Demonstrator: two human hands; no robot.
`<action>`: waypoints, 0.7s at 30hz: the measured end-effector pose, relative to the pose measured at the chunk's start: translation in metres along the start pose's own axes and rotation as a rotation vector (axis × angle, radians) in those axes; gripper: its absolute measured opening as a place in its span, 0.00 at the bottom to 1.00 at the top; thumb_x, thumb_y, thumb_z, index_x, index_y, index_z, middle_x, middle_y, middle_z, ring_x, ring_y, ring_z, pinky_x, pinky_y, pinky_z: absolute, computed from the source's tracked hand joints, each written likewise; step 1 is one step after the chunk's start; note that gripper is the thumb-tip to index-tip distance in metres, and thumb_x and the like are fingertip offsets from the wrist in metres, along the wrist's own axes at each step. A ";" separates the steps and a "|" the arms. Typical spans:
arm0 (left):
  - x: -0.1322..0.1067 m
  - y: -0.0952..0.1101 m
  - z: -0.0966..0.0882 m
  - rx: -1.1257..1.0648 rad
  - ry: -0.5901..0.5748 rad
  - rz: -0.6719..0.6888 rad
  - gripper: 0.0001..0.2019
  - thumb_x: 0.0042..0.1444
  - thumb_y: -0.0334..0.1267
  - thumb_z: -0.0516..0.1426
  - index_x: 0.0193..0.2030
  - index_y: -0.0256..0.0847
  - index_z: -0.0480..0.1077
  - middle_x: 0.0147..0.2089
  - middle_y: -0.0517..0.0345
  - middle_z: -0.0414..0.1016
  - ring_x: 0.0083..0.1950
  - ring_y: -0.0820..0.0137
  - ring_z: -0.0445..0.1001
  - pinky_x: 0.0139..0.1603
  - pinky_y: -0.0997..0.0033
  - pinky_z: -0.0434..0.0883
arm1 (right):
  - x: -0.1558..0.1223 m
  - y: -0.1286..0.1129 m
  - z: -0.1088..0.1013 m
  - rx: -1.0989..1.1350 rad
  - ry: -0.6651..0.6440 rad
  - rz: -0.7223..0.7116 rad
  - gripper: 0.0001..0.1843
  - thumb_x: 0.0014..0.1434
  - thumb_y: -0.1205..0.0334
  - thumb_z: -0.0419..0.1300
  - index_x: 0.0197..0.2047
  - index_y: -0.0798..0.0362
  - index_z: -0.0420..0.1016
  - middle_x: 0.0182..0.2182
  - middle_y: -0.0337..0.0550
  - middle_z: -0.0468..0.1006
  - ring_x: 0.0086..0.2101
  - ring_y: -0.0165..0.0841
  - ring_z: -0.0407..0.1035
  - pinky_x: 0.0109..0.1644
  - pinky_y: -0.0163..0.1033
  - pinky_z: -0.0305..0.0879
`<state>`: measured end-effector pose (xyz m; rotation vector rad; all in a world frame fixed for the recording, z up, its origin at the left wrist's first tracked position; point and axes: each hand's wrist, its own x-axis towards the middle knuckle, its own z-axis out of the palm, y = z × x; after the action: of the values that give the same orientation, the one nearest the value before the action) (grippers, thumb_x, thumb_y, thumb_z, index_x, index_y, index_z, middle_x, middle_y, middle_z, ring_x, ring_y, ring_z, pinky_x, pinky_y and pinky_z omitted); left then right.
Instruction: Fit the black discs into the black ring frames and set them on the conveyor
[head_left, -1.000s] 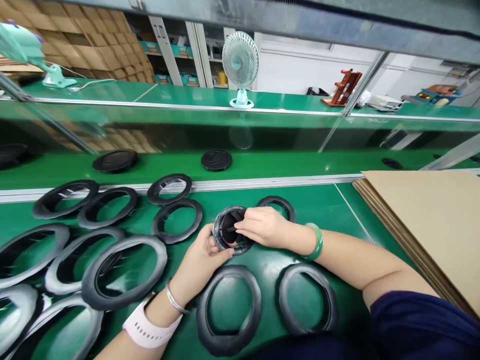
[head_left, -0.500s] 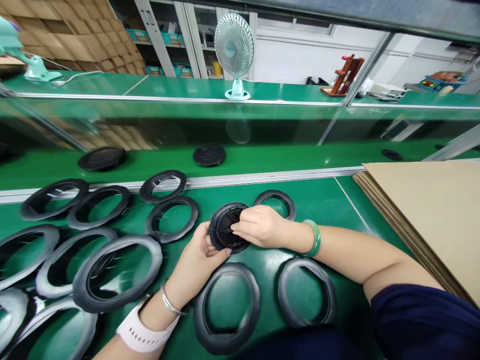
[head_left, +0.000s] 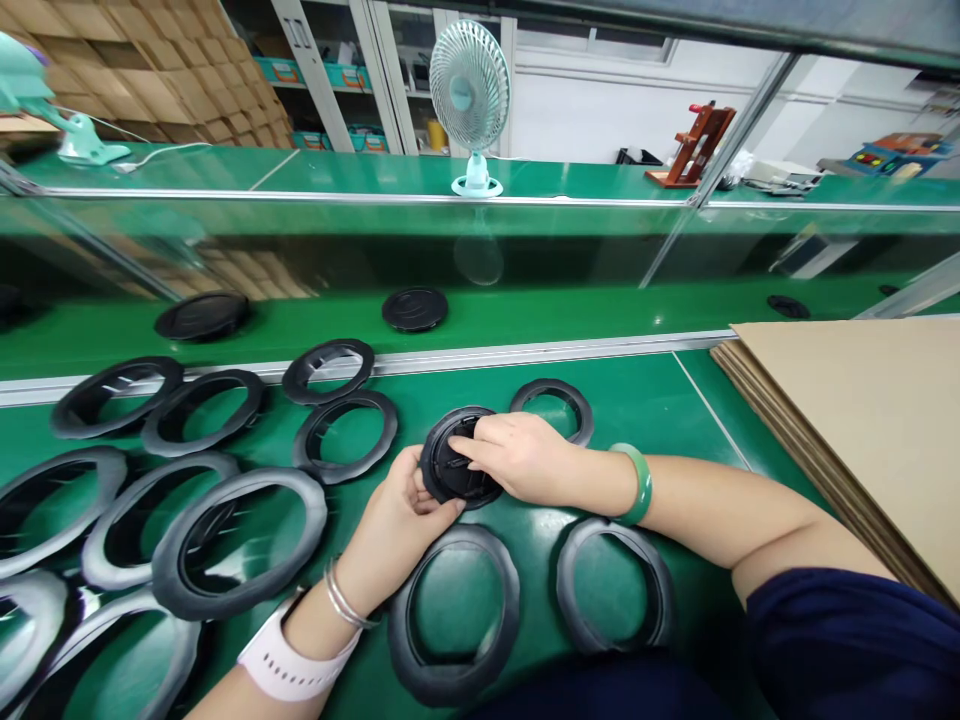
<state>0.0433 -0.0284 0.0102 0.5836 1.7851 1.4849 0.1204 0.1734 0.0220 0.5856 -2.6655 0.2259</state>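
My left hand [head_left: 409, 515] is closed round the left edge of a round black plastic part [head_left: 461, 478], thumb at its lower rim. The part is tilted towards me, a dark disc with raised ribs showing inside its ring. Over its upper right lies my right hand [head_left: 517, 455], one finger stretched onto the inner face and the others curled at the rim; part of their grip is hidden. Just below are a black ring [head_left: 401, 640] and another ring [head_left: 568, 575]. A smaller ring [head_left: 583, 405] sits behind my right hand.
Several black rings [head_left: 311, 500] cover the left of the green table [head_left: 637, 400]. Black round lids [head_left: 415, 310] lie beyond the metal rail. Stacked cardboard sheets [head_left: 862, 420] stand at the right. A fan [head_left: 471, 100] is on the upper shelf.
My right hand's fingertips have shifted slightly left across the inner face, from a pinch to one finger laid out. The inside now shows more of its ribbed disc. My left hand keeps its hold.
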 end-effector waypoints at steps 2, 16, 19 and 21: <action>0.000 0.000 0.000 0.009 0.001 -0.003 0.30 0.49 0.43 0.68 0.54 0.40 0.58 0.41 0.54 0.77 0.44 0.60 0.77 0.42 0.65 0.75 | 0.001 -0.001 0.001 -0.035 -0.031 0.000 0.15 0.70 0.66 0.56 0.58 0.61 0.69 0.37 0.49 0.71 0.36 0.37 0.66 0.38 0.41 0.66; 0.002 -0.003 -0.001 -0.026 0.010 0.029 0.29 0.48 0.41 0.68 0.52 0.41 0.57 0.44 0.54 0.76 0.45 0.62 0.77 0.44 0.67 0.75 | 0.005 -0.003 -0.013 0.077 0.059 0.045 0.13 0.70 0.63 0.56 0.55 0.58 0.72 0.44 0.51 0.70 0.44 0.41 0.63 0.46 0.47 0.66; 0.002 -0.003 -0.002 -0.055 0.033 0.068 0.27 0.50 0.39 0.67 0.52 0.41 0.57 0.45 0.54 0.75 0.45 0.64 0.77 0.42 0.70 0.75 | 0.004 0.000 -0.015 0.268 0.269 0.268 0.18 0.70 0.62 0.57 0.61 0.55 0.67 0.50 0.52 0.68 0.50 0.42 0.62 0.55 0.50 0.63; 0.001 -0.005 -0.002 -0.041 0.019 0.084 0.28 0.51 0.39 0.66 0.54 0.42 0.57 0.47 0.53 0.75 0.46 0.62 0.77 0.42 0.70 0.75 | 0.005 0.002 -0.013 0.449 0.255 0.415 0.19 0.68 0.65 0.60 0.61 0.54 0.67 0.49 0.49 0.69 0.50 0.40 0.64 0.56 0.48 0.63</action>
<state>0.0419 -0.0306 0.0052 0.6323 1.7600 1.5845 0.1198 0.1765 0.0360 0.1026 -2.4597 0.9648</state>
